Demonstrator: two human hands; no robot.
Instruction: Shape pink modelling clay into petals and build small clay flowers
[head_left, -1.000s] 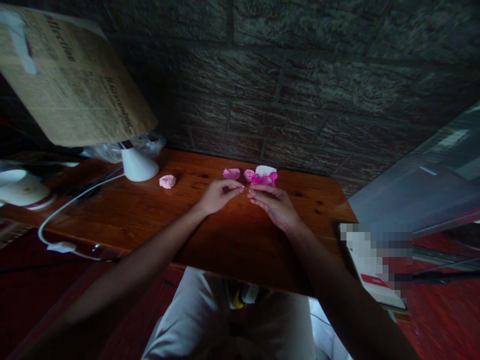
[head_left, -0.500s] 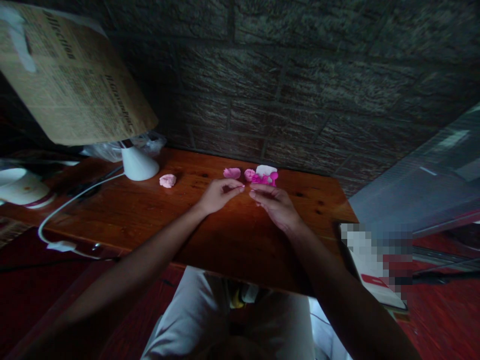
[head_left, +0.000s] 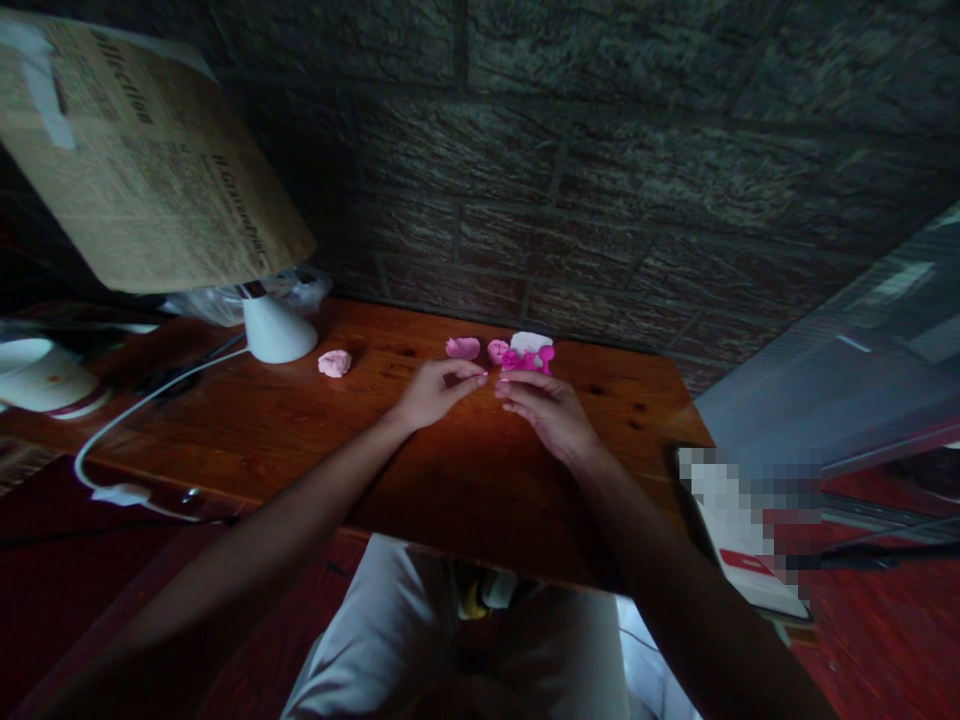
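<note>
My left hand (head_left: 439, 392) hovers over the wooden table with thumb and index finger pinched together. My right hand (head_left: 551, 408) faces it a short gap away, thumb and fingers also pinched. Whatever the fingertips hold is too small to make out. Just beyond them lie a pink flattened piece of clay-like material (head_left: 463, 347), a pink lump (head_left: 498, 351) and bright pink shaped pieces (head_left: 523, 360), one with a round knob (head_left: 547, 354). A whitish flat piece (head_left: 532, 341) is behind these. Farther left rests a pale pink lump (head_left: 334, 363).
A lamp with a white base (head_left: 280, 335) and newsprint shade (head_left: 165, 170) stands at the left, its white cord (head_left: 112, 425) running over the table edge. A white cup (head_left: 45, 378) is far left. A brick wall (head_left: 480, 180) rises behind the table (head_left: 360, 440).
My hands stay nearly in place, still pinched. The gap between their fingertips looks about the same, and the pink pieces have not moved.
</note>
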